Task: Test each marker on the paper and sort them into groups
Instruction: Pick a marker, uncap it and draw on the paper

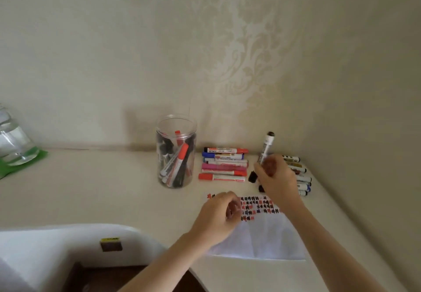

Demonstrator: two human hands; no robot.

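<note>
My right hand [276,181] grips a black-capped white marker [266,147], tilted nearly upright above the table, its black cap end low by my fingers. My left hand [219,212] rests with curled fingers on the top left part of the white paper [262,239]; whether it holds anything is hidden. Rows of red, black and blue test marks [259,207] cover the paper's top. A clear jar [176,150] holds several markers. One group of markers [224,164] lies right of the jar. A second group [300,175] lies behind my right hand.
The wall runs close behind the jar and markers, and a side wall closes the right. A glass vessel on a green mat [13,150] stands at the far left. A white chair back [68,253] sits at the table's near-left edge.
</note>
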